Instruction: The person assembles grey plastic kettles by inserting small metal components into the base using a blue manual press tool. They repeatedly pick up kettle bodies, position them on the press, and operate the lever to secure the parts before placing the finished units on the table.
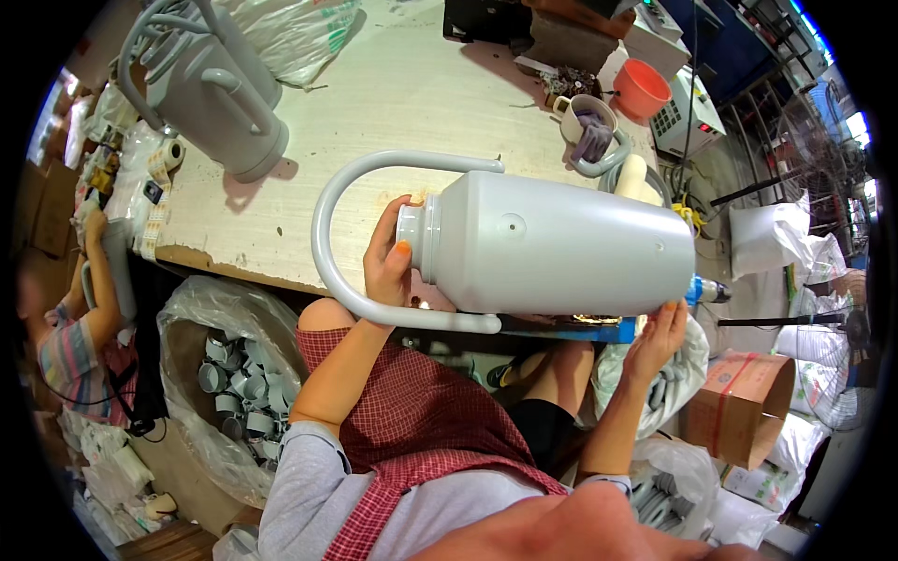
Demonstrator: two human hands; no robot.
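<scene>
A grey thermos flask shell (561,245) lies on its side in the air at the table's front edge, neck to the left and base to the right. Its curved carrying handle (325,220) loops out past the neck. My left hand (385,266) reaches through that loop and is closed around the neck, thumb on the near side. At the other end, my right hand (658,338) holds the lower rim of the base with bunched fingertips. A small screw hole shows on the shell's upward side. Below the base, a blue-and-black power tool (706,290) is partly hidden.
Grey flask shells (210,112) stand at the table's back left. A beige cup (589,120) and an orange bowl (642,89) sit at the back right. Grey parts fill a lined box (182,313) on the floor at left. At far left, another person (89,327) works.
</scene>
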